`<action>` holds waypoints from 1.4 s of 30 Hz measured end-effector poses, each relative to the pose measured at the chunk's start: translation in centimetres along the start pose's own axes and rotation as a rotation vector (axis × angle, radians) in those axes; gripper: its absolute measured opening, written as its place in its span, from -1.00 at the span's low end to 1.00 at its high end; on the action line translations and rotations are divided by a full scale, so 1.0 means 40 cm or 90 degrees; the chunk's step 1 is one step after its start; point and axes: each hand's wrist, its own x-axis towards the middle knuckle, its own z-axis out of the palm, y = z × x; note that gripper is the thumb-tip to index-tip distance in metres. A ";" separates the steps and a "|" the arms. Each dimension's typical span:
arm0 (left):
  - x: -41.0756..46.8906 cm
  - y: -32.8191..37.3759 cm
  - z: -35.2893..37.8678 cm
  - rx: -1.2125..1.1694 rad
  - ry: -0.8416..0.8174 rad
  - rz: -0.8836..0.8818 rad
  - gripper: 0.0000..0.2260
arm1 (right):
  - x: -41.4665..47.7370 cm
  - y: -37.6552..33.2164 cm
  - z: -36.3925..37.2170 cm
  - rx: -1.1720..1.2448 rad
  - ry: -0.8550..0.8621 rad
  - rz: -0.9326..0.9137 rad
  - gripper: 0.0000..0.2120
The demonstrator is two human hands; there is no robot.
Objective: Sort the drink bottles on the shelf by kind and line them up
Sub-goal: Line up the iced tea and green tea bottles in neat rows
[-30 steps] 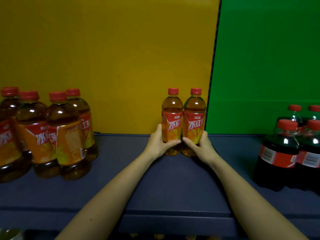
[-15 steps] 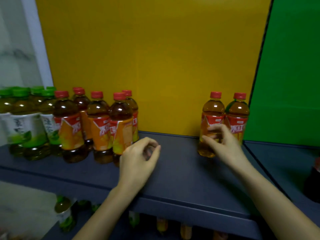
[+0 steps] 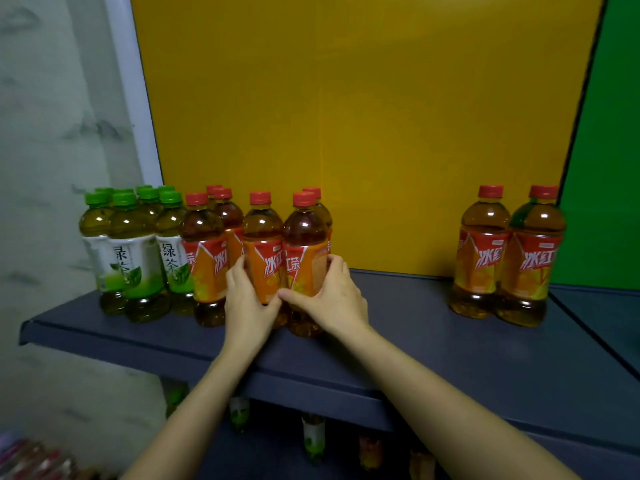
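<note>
Hands gripping two front iced tea bottles, left part of shelf (image 3: 450, 358). Left hand (image 3: 247, 301): fingers curled round left bottle (image 3: 265, 247), thumb across front. Right hand (image 3: 334, 299): fingers wrapped round right bottle (image 3: 304, 233), thumb tip meeting left thumb. Both upright on shelf, touching, among other iced teas, near green tea bottles (image 3: 135, 258). Spare pair (image 3: 481, 258) upright, well apart to right, by green panel (image 3: 609, 168).

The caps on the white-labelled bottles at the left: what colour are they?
Green caps, seen best in the head view.
</note>
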 end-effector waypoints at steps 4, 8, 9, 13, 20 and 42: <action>0.032 -0.009 0.009 -0.055 -0.002 -0.046 -0.29 | 0.002 -0.009 -0.002 -0.035 0.038 0.007 -0.23; 0.023 0.004 -0.006 -0.144 -0.047 -0.058 -0.31 | -0.001 0.032 -0.045 -0.022 0.026 0.013 -0.27; 0.015 0.013 -0.014 -0.169 -0.065 -0.062 -0.31 | -0.004 0.051 -0.063 0.000 0.014 0.012 -0.28; -0.017 0.041 -0.024 -0.276 -0.150 -0.061 -0.40 | -0.030 0.133 -0.164 0.085 -0.020 0.005 -0.41; -0.060 0.145 0.061 -0.407 -0.337 -0.046 -0.41 | -0.100 0.249 -0.343 0.154 -0.006 0.016 -0.50; -0.084 0.388 0.369 -0.498 -0.546 0.036 -0.47 | -0.130 0.423 -0.553 0.139 0.125 0.066 -0.44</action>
